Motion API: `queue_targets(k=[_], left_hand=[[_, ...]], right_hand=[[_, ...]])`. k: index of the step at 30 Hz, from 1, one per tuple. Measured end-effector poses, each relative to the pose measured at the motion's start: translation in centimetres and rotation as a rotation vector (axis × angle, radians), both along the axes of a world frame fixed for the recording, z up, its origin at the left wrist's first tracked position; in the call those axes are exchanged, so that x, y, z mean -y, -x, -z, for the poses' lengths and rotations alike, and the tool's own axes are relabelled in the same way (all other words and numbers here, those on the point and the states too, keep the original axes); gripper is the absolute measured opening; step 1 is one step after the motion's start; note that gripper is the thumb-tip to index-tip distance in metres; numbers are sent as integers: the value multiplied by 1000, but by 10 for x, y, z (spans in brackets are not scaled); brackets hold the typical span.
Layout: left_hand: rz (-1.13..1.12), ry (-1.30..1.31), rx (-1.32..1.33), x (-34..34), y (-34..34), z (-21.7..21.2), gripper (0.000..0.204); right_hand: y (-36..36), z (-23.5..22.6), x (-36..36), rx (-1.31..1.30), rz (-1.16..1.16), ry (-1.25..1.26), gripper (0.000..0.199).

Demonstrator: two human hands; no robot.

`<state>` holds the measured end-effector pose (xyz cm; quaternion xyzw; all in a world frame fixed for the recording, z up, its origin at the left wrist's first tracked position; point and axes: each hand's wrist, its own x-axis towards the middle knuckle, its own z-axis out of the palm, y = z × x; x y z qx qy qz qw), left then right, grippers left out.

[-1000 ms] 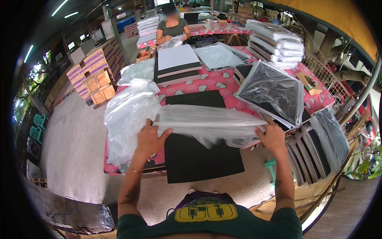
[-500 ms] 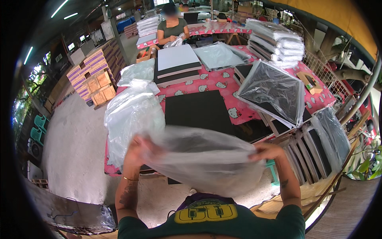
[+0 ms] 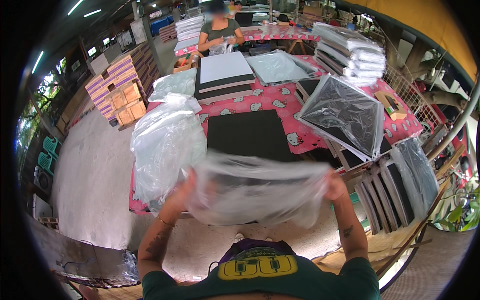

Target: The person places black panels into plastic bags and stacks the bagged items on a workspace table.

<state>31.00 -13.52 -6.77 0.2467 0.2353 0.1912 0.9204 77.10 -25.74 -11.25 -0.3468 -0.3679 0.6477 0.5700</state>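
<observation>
A clear plastic bag (image 3: 260,187) is stretched sideways in front of me, blurred by motion. My left hand (image 3: 186,192) grips one end of it, and its fingers are partly veiled by the film. At the opposite end my right hand (image 3: 335,186) is closed on the plastic. Just beyond the bag a flat black panel (image 3: 247,134) lies on the table. To the left of that panel, a heap of clear plastic bags (image 3: 167,145) hangs over the table's edge near my left hand.
A pink patterned cloth (image 3: 272,104) covers the table. Black boards topped by a white sheet (image 3: 225,68) lie farther back. A plastic-wrapped panel (image 3: 345,117) rests at the right, with upright wrapped panels (image 3: 397,190) below it. Across the table a person (image 3: 220,32) handles plastic.
Both hands have moved slightly, the left one lower and to the right. The bag between them has shifted from a wide, gaping shape to a flatter, bunched span.
</observation>
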Motion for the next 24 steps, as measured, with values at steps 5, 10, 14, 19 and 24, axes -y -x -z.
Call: queue_targets(k=[5,10,14,19,24], left_hand=[[191,-1139,-281,25,-20,-41,33],[-62,-458,-50,-3,24,35,35],[309,-932,-518,24,21,39,24],[-583,-265,-236,33,21,41,18],[-566,-362,-570,85,34,130,23]], right_hand=[[-33,38,17,-80,-61,198,34],[-7,54,30,-70,-300,-64,44],[18,5,44,-125,76,313,51],[-29,150,87,-143,-247,446,42],[21,106,99,362,22,388,39]])
